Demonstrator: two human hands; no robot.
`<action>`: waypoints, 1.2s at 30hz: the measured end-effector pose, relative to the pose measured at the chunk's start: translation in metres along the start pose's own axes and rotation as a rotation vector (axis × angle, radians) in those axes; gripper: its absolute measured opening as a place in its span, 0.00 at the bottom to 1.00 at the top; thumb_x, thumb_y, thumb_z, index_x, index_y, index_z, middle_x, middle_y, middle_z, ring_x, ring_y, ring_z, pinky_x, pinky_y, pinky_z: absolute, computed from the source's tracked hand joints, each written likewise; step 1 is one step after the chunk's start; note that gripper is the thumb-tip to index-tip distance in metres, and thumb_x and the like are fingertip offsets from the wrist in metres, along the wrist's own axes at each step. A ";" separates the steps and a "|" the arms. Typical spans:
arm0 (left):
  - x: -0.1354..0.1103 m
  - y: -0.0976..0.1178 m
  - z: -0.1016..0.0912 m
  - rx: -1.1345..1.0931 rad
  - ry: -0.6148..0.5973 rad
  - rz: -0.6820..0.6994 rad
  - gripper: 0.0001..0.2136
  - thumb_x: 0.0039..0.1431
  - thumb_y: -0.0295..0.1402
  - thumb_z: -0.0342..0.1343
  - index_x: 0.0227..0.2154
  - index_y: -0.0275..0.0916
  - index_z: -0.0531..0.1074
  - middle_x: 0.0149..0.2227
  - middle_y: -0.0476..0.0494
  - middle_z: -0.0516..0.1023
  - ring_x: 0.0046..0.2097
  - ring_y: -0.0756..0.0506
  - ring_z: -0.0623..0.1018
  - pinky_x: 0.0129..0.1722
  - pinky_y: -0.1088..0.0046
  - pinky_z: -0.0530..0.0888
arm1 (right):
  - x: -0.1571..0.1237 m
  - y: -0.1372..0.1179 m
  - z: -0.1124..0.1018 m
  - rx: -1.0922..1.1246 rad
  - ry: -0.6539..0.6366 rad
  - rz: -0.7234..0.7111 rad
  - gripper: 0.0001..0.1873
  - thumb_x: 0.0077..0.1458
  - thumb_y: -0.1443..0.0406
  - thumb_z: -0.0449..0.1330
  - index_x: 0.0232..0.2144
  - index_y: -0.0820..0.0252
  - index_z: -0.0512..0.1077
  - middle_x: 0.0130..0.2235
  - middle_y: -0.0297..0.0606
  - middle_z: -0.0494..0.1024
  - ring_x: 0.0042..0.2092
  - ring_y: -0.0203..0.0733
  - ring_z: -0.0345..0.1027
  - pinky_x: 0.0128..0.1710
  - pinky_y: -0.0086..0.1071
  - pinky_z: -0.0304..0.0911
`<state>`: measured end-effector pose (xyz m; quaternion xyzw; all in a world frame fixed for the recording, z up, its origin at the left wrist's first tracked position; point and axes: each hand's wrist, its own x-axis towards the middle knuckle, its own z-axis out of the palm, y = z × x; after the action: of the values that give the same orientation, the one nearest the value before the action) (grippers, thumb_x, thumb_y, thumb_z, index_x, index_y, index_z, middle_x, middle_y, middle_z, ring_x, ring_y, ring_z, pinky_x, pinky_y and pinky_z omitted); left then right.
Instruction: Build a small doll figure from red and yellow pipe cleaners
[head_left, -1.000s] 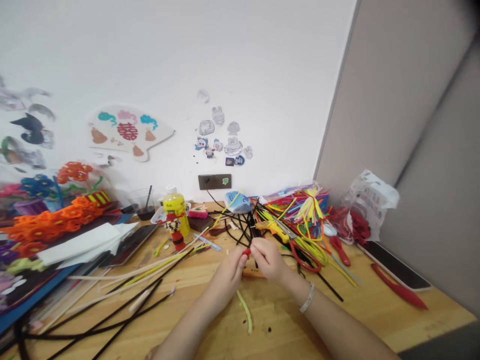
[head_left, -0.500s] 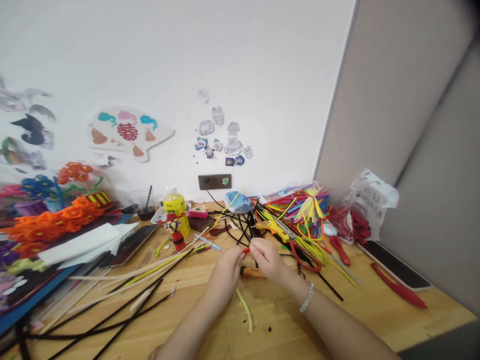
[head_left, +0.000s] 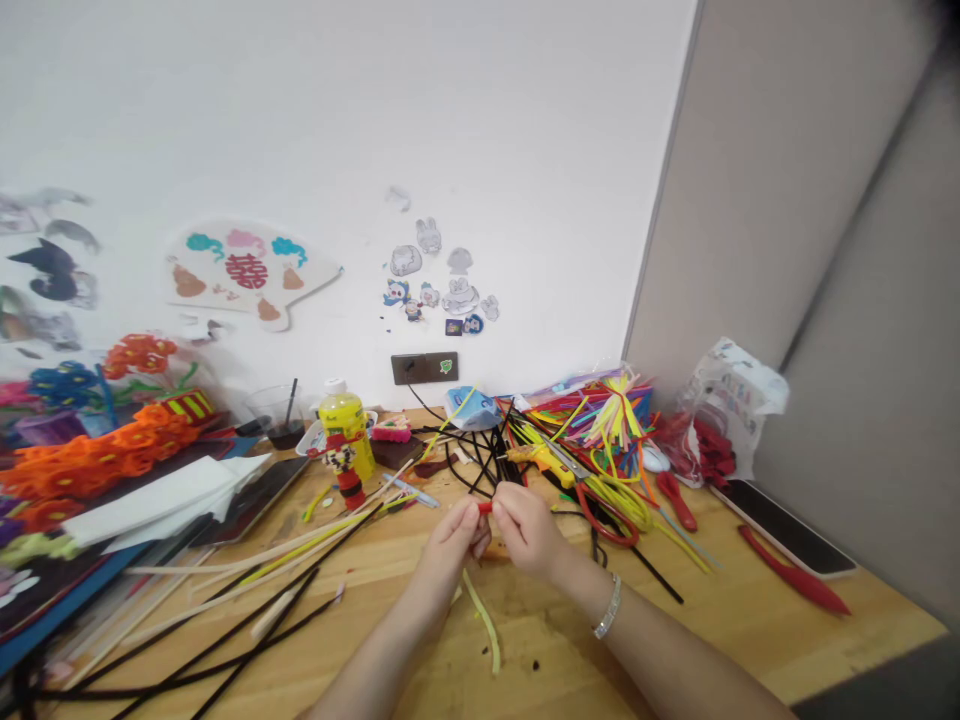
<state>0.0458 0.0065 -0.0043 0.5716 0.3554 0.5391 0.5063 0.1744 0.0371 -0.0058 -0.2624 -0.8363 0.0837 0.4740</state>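
Note:
My left hand (head_left: 450, 545) and my right hand (head_left: 525, 530) meet over the wooden table (head_left: 750, 610), fingertips pinched together on a small red piece (head_left: 485, 507) between them. A bracelet (head_left: 606, 606) sits on my right wrist. Under the hands lies a yellow-green pipe cleaner (head_left: 484, 620). Just beyond them are black pipe cleaners (head_left: 480, 460) and a yellow glue gun (head_left: 547, 460).
A heap of coloured pipe cleaners (head_left: 600, 420) and red-handled scissors (head_left: 600, 515) lie at the back right. A yellow bottle (head_left: 345, 440) and a small figure (head_left: 346, 470) stand left of centre. Long sticks (head_left: 247, 590) spread at left; orange flowers (head_left: 97, 450) are far left. A red knife (head_left: 791, 580) lies at right.
Both hands stayed together on the red piece, fingers shifting slightly. The view tilted a little, so everything sits slightly lower and to the left.

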 end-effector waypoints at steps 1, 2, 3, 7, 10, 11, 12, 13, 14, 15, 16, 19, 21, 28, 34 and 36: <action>0.000 0.001 0.000 -0.019 -0.004 -0.005 0.21 0.51 0.53 0.45 0.19 0.40 0.54 0.20 0.56 0.51 0.23 0.53 0.55 0.23 0.75 0.57 | 0.000 0.000 0.000 -0.005 0.000 -0.004 0.13 0.57 0.68 0.43 0.20 0.57 0.53 0.22 0.32 0.59 0.26 0.37 0.54 0.24 0.31 0.50; 0.000 0.001 0.000 -0.035 -0.006 -0.009 0.21 0.51 0.53 0.46 0.19 0.40 0.54 0.20 0.56 0.50 0.23 0.53 0.54 0.23 0.75 0.57 | 0.000 -0.001 -0.001 -0.006 0.003 -0.006 0.13 0.57 0.68 0.43 0.20 0.56 0.53 0.22 0.32 0.59 0.25 0.37 0.53 0.24 0.31 0.50; 0.000 0.002 0.000 -0.047 -0.007 -0.013 0.21 0.51 0.53 0.46 0.19 0.40 0.54 0.20 0.56 0.50 0.23 0.53 0.54 0.23 0.75 0.57 | 0.000 -0.001 -0.001 -0.005 0.006 -0.006 0.13 0.57 0.68 0.43 0.20 0.56 0.52 0.22 0.32 0.59 0.25 0.37 0.53 0.24 0.31 0.50; -0.002 0.007 0.000 -0.076 -0.012 -0.028 0.20 0.51 0.51 0.48 0.19 0.39 0.56 0.21 0.55 0.53 0.24 0.52 0.55 0.24 0.75 0.58 | 0.001 -0.002 -0.002 0.003 0.013 -0.007 0.13 0.57 0.68 0.43 0.20 0.56 0.51 0.22 0.32 0.58 0.26 0.37 0.54 0.24 0.31 0.50; -0.003 0.009 -0.001 -0.032 -0.023 -0.030 0.19 0.51 0.50 0.49 0.19 0.39 0.57 0.20 0.55 0.55 0.24 0.52 0.57 0.24 0.75 0.58 | 0.003 -0.004 -0.003 0.017 0.004 -0.012 0.13 0.57 0.68 0.43 0.20 0.56 0.51 0.22 0.32 0.57 0.26 0.37 0.54 0.24 0.31 0.50; -0.003 0.010 -0.001 -0.008 -0.023 -0.029 0.19 0.51 0.50 0.49 0.18 0.39 0.58 0.19 0.55 0.55 0.23 0.52 0.57 0.24 0.75 0.58 | 0.003 -0.004 -0.004 0.021 0.006 -0.010 0.13 0.57 0.68 0.43 0.20 0.57 0.51 0.22 0.32 0.57 0.26 0.37 0.54 0.24 0.31 0.50; -0.002 0.011 -0.002 0.016 -0.020 -0.029 0.19 0.51 0.49 0.49 0.18 0.39 0.58 0.19 0.55 0.55 0.22 0.52 0.57 0.23 0.75 0.58 | 0.003 -0.004 -0.004 0.024 0.012 -0.006 0.13 0.57 0.68 0.43 0.20 0.57 0.51 0.22 0.32 0.57 0.26 0.37 0.53 0.24 0.31 0.50; -0.002 0.012 -0.003 0.036 -0.014 -0.030 0.19 0.52 0.49 0.49 0.18 0.39 0.58 0.18 0.55 0.56 0.22 0.53 0.58 0.23 0.75 0.58 | 0.003 -0.004 -0.003 0.028 0.019 0.002 0.13 0.57 0.68 0.43 0.20 0.57 0.51 0.22 0.32 0.57 0.25 0.36 0.53 0.24 0.31 0.50; -0.001 0.013 -0.005 0.051 -0.006 -0.031 0.18 0.52 0.48 0.50 0.18 0.38 0.59 0.17 0.55 0.57 0.22 0.52 0.58 0.24 0.76 0.58 | 0.003 -0.003 -0.003 0.032 0.025 0.013 0.13 0.57 0.67 0.43 0.20 0.57 0.51 0.22 0.32 0.57 0.25 0.36 0.53 0.24 0.30 0.50; -0.001 0.015 -0.006 0.062 0.003 -0.032 0.18 0.51 0.47 0.51 0.18 0.38 0.60 0.17 0.55 0.58 0.22 0.52 0.59 0.24 0.76 0.58 | 0.002 -0.002 -0.002 0.037 0.027 0.025 0.13 0.57 0.67 0.43 0.20 0.57 0.51 0.22 0.32 0.57 0.25 0.36 0.53 0.24 0.30 0.49; 0.000 0.016 -0.007 0.075 0.009 -0.030 0.17 0.50 0.46 0.52 0.18 0.38 0.62 0.18 0.55 0.60 0.23 0.52 0.61 0.25 0.76 0.59 | 0.001 0.000 -0.001 0.043 0.027 0.036 0.14 0.57 0.67 0.43 0.20 0.57 0.51 0.22 0.32 0.58 0.25 0.36 0.54 0.24 0.30 0.49; 0.002 0.019 -0.011 0.104 0.016 -0.023 0.15 0.48 0.44 0.55 0.20 0.37 0.64 0.19 0.54 0.64 0.24 0.51 0.64 0.27 0.75 0.61 | -0.001 0.004 0.002 0.054 0.015 0.057 0.14 0.58 0.67 0.43 0.20 0.57 0.52 0.23 0.32 0.57 0.26 0.36 0.54 0.25 0.30 0.49; 0.002 0.020 -0.012 0.116 0.017 -0.021 0.15 0.48 0.44 0.55 0.19 0.37 0.65 0.18 0.54 0.64 0.24 0.51 0.64 0.27 0.75 0.61 | -0.002 0.006 0.003 0.060 0.016 0.057 0.14 0.58 0.67 0.43 0.20 0.57 0.52 0.23 0.31 0.57 0.26 0.36 0.53 0.25 0.30 0.49; 0.000 0.020 -0.009 0.148 0.058 -0.008 0.15 0.49 0.42 0.54 0.18 0.37 0.63 0.18 0.54 0.63 0.24 0.51 0.63 0.27 0.76 0.60 | -0.003 0.009 0.005 0.064 0.016 0.046 0.14 0.58 0.67 0.43 0.20 0.58 0.53 0.23 0.31 0.57 0.26 0.35 0.53 0.25 0.29 0.49; -0.002 0.018 -0.007 0.161 0.103 0.005 0.14 0.49 0.42 0.53 0.18 0.38 0.63 0.18 0.54 0.63 0.24 0.51 0.63 0.26 0.76 0.60 | -0.004 0.009 0.006 0.033 0.003 0.022 0.14 0.58 0.68 0.43 0.20 0.58 0.55 0.23 0.31 0.58 0.26 0.35 0.53 0.25 0.29 0.50; -0.002 0.017 -0.006 0.166 0.110 0.004 0.14 0.49 0.43 0.53 0.19 0.38 0.63 0.18 0.54 0.63 0.24 0.51 0.63 0.26 0.76 0.60 | -0.002 0.008 0.005 0.003 -0.004 -0.002 0.14 0.58 0.67 0.43 0.20 0.58 0.55 0.23 0.31 0.58 0.26 0.35 0.54 0.25 0.29 0.50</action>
<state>0.0370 0.0018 0.0106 0.5816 0.4249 0.5396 0.4360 0.1746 0.0432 -0.0133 -0.2607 -0.8373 0.0853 0.4729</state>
